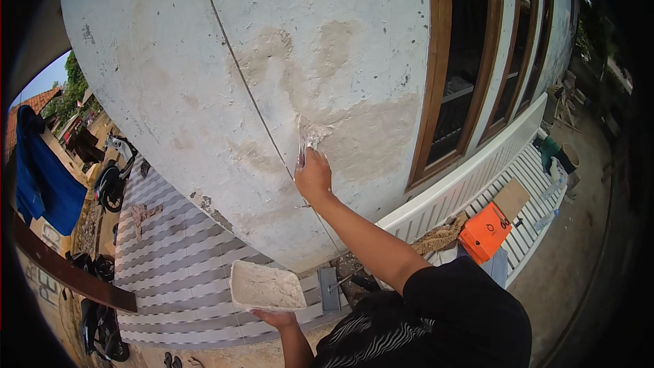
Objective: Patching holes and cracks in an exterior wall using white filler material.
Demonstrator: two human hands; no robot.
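My right hand (pixel 313 174) is closed round a putty knife (pixel 308 140), whose blade rests on the white wall (pixel 170 41) where a wet, pale smear of filler shows among beige patches. Below, at the bottom centre, my left hand (pixel 272 318) supports a shallow rectangular tray (pixel 268 286) from underneath; the tray holds pale, creamy paste. A thin cord (pixel 231 54) runs diagonally down the wall, just left of the knife and behind my right hand.
Wooden-framed windows (pixel 434 95) are at the right, above a white slatted bench (pixel 534 223) holding an orange box (pixel 484 232). A metal trowel (pixel 329 289) lies at the wall's foot on striped tiles (pixel 177 259). Motorbikes (pixel 112 184) and a blue cloth (pixel 48 177) are at the left.
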